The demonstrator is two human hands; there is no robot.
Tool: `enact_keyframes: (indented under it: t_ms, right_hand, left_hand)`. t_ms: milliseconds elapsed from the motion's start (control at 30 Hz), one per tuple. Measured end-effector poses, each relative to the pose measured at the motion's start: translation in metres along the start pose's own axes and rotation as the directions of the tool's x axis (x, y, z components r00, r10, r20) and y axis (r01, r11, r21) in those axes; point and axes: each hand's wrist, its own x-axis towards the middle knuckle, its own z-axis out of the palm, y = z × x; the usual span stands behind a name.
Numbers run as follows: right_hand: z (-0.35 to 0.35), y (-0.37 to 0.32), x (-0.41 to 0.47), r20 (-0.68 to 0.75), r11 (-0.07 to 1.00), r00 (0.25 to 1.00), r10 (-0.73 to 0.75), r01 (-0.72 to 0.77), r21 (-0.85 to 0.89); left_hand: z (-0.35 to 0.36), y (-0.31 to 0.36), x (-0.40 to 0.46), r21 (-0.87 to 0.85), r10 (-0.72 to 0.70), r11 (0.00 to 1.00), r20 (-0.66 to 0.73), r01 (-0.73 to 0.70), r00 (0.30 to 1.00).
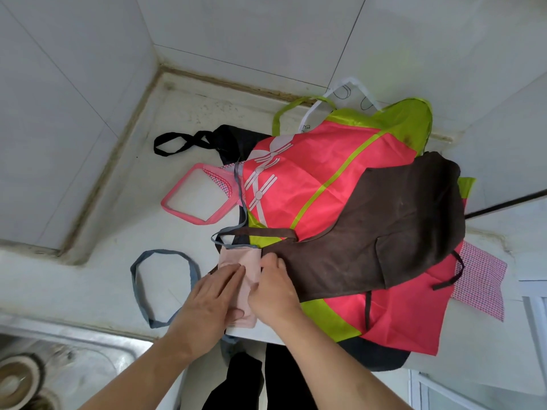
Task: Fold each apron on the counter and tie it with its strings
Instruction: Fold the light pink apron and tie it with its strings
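Folded pale pink apron [241,279]: lying at the counter's [97,279] front edge, blue-grey strings [161,287] looping leftward. Left hand [211,294] pressing it flat, fingers straight. Right hand [273,287] gripping its right edge, fingers curled. Brown apron [384,232] and red-and-lime apron [310,179] piling just beside.

My one head camera looks steeply down, close over the counter [183,119]; my forearms enter from six o'clock, the wall corner at eleven, sink [88,347] at seven.

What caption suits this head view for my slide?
Both hands press a folded pink apron flat beside a heap of unfolded aprons.
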Motion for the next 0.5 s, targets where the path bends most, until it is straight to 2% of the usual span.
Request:
enact_keyframes:
  t_ms: [67, 133, 233, 300, 367, 433, 500]
  right_hand:
    - [0.002, -0.001, 0.004, -0.042, 0.999, 0.998, 0.049, -0.049, 0.003]
    - [0.004, -0.001, 0.007, -0.026, 0.997, 0.997, 0.068, -0.068, -0.026]
    - [0.0, -0.002, 0.014, 0.025, 0.989, 0.988, 0.149, -0.149, -0.019]
    - [-0.006, -0.005, 0.014, 0.06, 0.993, 0.991, 0.116, -0.113, -0.045]
    - [-0.011, -0.006, 0.007, 0.071, 0.998, 0.996, 0.044, -0.047, 0.043]
    - [-0.019, -0.007, -0.004, 0.053, 0.982, 0.999, 0.003, -0.013, 0.19]
    - [-0.027, -0.004, -0.016, 0.02, 0.953, 1.0, -0.021, 0.014, 0.302]
  left_hand:
    - [0.0, 0.002, 0.001, 0.097, 0.01, 0.995, -0.01, -0.009, 1.0]
    - [-0.004, 0.004, 0.002, 0.117, 0.006, 0.993, 0.03, -0.01, 1.0]
    - [-0.01, 0.01, 0.002, -0.028, -0.069, 0.997, 0.096, 0.072, 0.993]
    - [-0.014, 0.017, 0.003, -0.197, -0.171, 0.962, 0.107, 0.19, 0.979]
    - [-0.026, 0.03, 0.005, -0.377, -0.304, 0.877, 0.05, 0.3, 0.951]
    - [-0.047, 0.042, 0.011, -0.539, -0.494, 0.723, 0.033, 0.432, 0.869]
    - [-0.069, 0.047, 0.018, -0.65, -0.616, 0.543, 0.122, 0.532, 0.779]
